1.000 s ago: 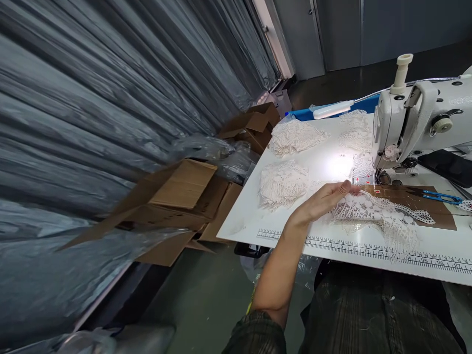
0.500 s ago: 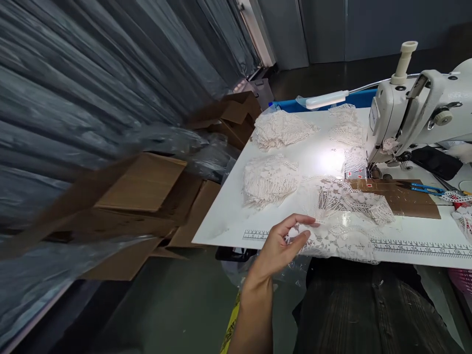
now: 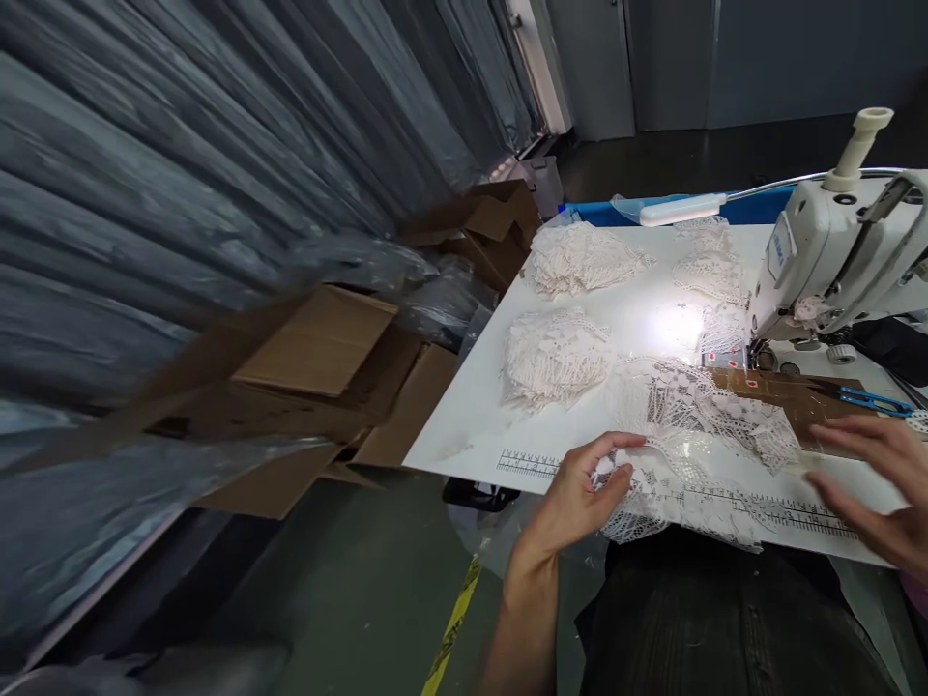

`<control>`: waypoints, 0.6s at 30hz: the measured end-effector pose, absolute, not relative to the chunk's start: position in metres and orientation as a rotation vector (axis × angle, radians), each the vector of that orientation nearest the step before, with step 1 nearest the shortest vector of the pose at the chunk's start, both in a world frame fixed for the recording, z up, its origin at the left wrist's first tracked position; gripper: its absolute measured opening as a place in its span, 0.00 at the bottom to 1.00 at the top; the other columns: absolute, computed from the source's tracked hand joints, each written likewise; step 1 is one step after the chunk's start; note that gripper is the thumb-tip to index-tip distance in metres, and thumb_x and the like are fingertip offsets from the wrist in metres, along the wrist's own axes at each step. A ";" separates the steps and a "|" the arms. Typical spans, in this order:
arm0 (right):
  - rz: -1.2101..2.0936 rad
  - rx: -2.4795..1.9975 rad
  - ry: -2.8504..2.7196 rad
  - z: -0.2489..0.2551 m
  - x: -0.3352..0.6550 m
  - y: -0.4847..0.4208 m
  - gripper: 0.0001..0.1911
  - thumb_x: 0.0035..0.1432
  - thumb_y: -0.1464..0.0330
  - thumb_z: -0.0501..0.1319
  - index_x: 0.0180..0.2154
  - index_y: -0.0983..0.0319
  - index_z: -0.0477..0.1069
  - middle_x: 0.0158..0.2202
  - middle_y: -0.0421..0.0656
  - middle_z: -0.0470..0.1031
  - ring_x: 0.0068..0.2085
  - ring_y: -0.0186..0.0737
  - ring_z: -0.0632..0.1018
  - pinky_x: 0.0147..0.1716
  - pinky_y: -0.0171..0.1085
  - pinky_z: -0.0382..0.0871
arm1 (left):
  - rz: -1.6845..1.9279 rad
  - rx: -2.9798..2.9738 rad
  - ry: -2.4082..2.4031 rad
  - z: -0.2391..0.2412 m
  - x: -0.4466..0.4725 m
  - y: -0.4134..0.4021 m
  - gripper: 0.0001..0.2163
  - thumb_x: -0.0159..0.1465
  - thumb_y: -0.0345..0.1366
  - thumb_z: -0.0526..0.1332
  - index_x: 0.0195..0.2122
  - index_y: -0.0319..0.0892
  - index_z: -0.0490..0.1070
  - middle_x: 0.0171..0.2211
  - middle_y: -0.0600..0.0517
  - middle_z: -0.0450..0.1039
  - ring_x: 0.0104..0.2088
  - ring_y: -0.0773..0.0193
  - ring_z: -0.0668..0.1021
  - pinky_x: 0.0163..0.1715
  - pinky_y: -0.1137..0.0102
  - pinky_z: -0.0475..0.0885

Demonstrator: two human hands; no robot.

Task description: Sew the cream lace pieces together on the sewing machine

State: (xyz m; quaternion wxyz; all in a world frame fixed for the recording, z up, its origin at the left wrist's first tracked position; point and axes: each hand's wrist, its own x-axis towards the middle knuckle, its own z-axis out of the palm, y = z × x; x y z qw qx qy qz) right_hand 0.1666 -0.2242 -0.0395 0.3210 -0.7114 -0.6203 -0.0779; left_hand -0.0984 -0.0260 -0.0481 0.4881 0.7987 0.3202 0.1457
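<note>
My left hand (image 3: 584, 498) is at the table's front edge, its thumb and bent fingers around the left end of a white lace piece (image 3: 688, 498). That lace lies over the printed ruler and hangs a little past the edge. Another crumpled lace piece (image 3: 750, 420) rests just behind it. On the right, my right hand (image 3: 881, 483) hovers with fingers apart and nothing in them, close to the lace's right end. The sewing machine (image 3: 812, 251) stands behind that hand, with some lace (image 3: 721, 333) beside its needle area.
Two piles of lace, a front one (image 3: 555, 358) and a back one (image 3: 580, 256), sit on the white table (image 3: 464, 425). Blue-handled thread snips (image 3: 874, 399) lie on brown board (image 3: 819, 391). A lamp (image 3: 681, 210) shines there. Cardboard boxes (image 3: 319, 338) stand left of the table.
My right hand has come into view from the right. My left hand still has the lace, whose right part now spreads further over the front edge. The view has shifted left.
</note>
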 end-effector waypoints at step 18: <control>0.833 -1.779 -0.137 -0.026 0.173 -0.163 0.05 0.57 0.65 0.60 0.33 0.60 0.68 0.24 0.41 0.73 0.25 0.36 0.78 0.28 0.30 0.78 | 0.418 1.850 0.725 -0.055 -0.103 -0.028 0.14 0.65 0.37 0.56 0.50 0.41 0.72 0.44 0.47 0.77 0.37 0.65 0.77 0.35 0.74 0.74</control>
